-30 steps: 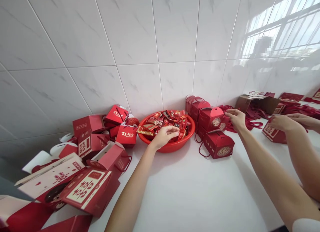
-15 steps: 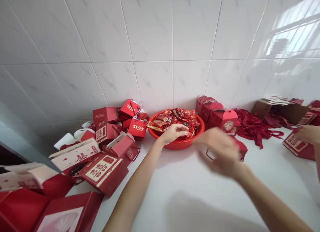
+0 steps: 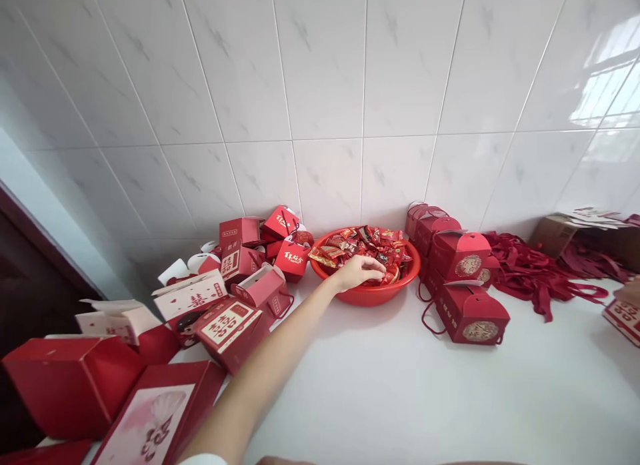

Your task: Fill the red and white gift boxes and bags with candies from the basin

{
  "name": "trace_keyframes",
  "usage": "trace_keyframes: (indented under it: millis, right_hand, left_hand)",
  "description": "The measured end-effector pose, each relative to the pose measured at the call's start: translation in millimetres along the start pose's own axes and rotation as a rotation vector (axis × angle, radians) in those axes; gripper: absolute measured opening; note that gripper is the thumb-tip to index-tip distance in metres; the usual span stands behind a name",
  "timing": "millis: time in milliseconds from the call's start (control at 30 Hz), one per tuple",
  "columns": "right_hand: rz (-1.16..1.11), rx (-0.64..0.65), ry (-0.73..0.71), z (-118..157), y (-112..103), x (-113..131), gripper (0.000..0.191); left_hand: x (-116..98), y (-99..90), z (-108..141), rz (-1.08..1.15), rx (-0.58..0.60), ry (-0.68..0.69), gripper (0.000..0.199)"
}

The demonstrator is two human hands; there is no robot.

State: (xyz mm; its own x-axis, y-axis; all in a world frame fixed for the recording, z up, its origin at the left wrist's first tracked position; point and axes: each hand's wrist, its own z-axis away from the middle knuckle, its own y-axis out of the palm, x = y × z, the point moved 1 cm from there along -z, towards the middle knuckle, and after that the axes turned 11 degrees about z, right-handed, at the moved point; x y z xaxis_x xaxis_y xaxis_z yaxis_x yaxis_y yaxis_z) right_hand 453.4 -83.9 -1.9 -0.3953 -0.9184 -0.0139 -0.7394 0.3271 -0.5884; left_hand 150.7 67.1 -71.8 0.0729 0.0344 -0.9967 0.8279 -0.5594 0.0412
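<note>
My left hand (image 3: 359, 271) reaches into a red plastic basin (image 3: 367, 295) heaped with small, shiny wrapped packets (image 3: 345, 246), mostly red with some gold. Its fingers are curled together, tips down against the packets near the basin's front rim; what they pinch, if anything, is hidden. Of my right hand (image 3: 285, 461) only a sliver of skin shows at the bottom edge, and its fingers cannot be made out. Right of the basin stand closed dark red gift boxes (image 3: 475, 313) with cord handles and round gold emblems, set in a row.
Open and closed red and white boxes (image 3: 233, 328) crowd the left side of the white table (image 3: 380, 385). Dark red ribbons (image 3: 530, 271) lie at the right, beside a cardboard box (image 3: 547, 237). Another printed box (image 3: 625, 315) sits at the right edge. A tiled wall (image 3: 325, 85) rises behind.
My right hand has dropped from beside the basin to the bottom edge. My left hand stays at the basin, its fingers now lower and more curled. The view has turned slightly left.
</note>
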Motion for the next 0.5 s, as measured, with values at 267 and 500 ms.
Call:
trace_keyframes:
  millis: [267,500]
  right_hand:
    - [0.273,-0.056,0.022,60,-84,-92,0.043]
    - [0.193,0.054,0.0,-28,-13,9,0.037]
  left_hand:
    - [-68,-6.3,-13,-0.154,0.206,-0.16,0.027]
    - [-177,-65.2,41,-0.52,-0.093,-0.199,0.026]
